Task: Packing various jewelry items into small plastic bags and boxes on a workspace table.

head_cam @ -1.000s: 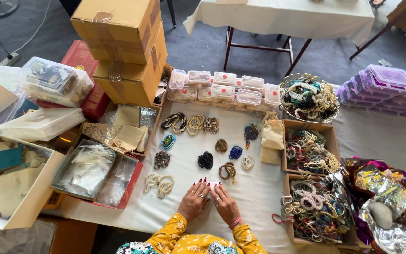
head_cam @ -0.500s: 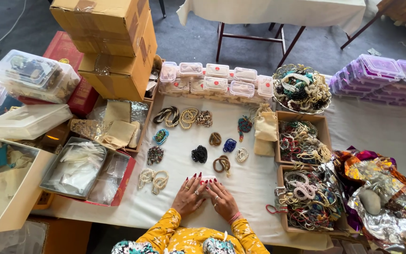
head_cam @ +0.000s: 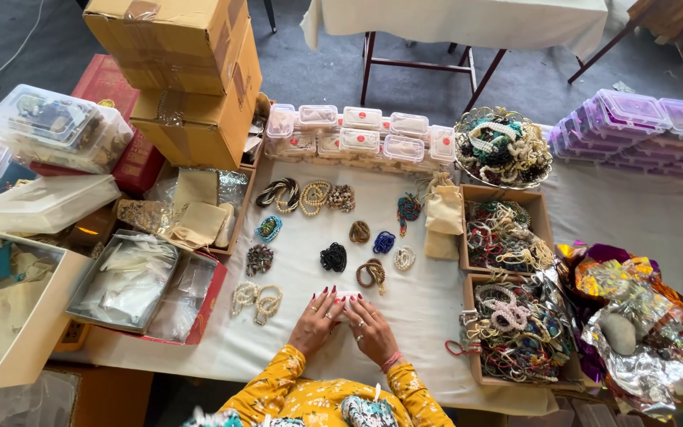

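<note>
My left hand (head_cam: 315,319) and my right hand (head_cam: 368,326) rest side by side, palms down, on the white tablecloth (head_cam: 428,304) near its front edge. The fingers are spread and their tips meet over a small pale thing that I cannot make out. Yellow patterned sleeves cover both arms. Just beyond the fingertips lie a brown bead bracelet (head_cam: 371,273), a black one (head_cam: 333,257) and a blue one (head_cam: 384,242). A cream bead strand (head_cam: 256,299) lies to the left of my left hand.
Two open cardboard boxes (head_cam: 515,316) of bracelets stand at the right, with a wire basket (head_cam: 503,148) of beads behind them. Clear lidded tubs (head_cam: 361,130) line the back. Stacked cardboard cartons (head_cam: 187,75) and trays of pouches fill the left. Foil wrappers (head_cam: 626,316) lie far right.
Both hands stay flat at the same place on the cloth. The view has shifted slightly, bringing the table a little closer.
</note>
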